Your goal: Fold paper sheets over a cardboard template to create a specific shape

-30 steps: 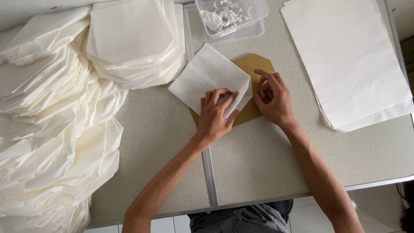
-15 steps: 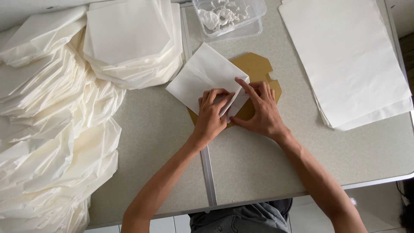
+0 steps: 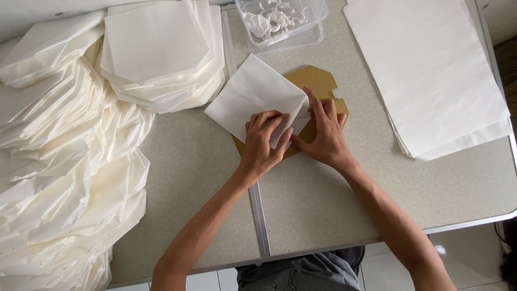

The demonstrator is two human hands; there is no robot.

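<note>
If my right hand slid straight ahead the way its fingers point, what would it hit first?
Your right hand points up and slightly left. It would probably cross the brown cardboard first, then reach the clear plastic tub; heights are hard to judge from above.

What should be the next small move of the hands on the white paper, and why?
Probably press the fold flat: the left hand pins the folded white paper on the brown cardboard template, and the right hand rests at its edge.
</note>
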